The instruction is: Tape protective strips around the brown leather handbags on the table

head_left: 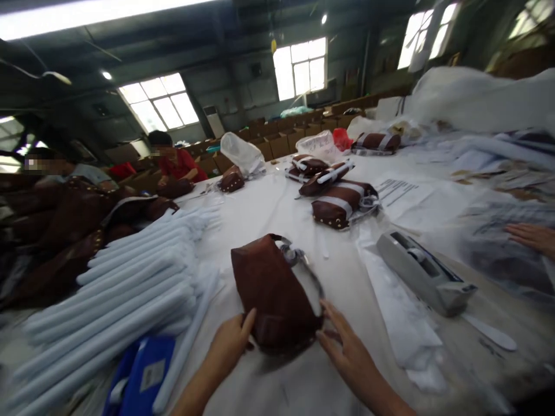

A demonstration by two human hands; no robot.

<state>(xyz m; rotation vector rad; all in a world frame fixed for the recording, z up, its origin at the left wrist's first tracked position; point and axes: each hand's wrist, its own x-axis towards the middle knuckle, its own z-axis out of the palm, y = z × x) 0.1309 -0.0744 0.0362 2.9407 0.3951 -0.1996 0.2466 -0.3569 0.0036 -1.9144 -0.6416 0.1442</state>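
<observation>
A brown leather handbag (pixel 275 289) is on the white table in front of me, its dark strap and a ring of clear-wrapped hardware (pixel 291 252) along the right side. My left hand (pixel 229 344) grips its lower left corner, thumb on top and fingers curled beneath. At the lower right corner my right hand (pixel 347 346) pinches the bag near the strap's end. The fingertips under the bag are partly hidden. To the left lies a stack of white padded rolls (pixel 143 271).
A blue tape dispenser (pixel 145 370) stands at lower left, a grey tape dispenser (pixel 425 271) at right. Beyond are wrapped brown bags (pixel 342 202). Another person's hand (pixel 533 237) rests on plastic at far right. A person in red (pixel 180 164) works across the table.
</observation>
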